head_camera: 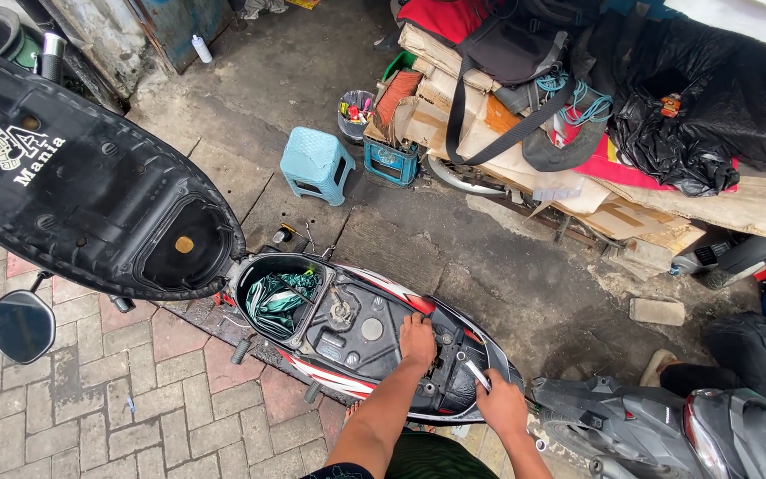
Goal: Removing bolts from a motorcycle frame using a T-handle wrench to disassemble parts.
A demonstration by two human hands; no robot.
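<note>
While the left hand (418, 337) presses flat, fingers spread, on the black plastic under-seat tray (374, 341) of the red-and-white scooter, the right hand (500, 404) grips what seems a slim, stiff metal wrench (475, 372) by its lower end, near the tray's rear edge.

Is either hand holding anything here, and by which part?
The right hand grips a slim metal tool by its lower end. The left hand holds nothing; it rests on the scooter's open under-seat frame.
</note>
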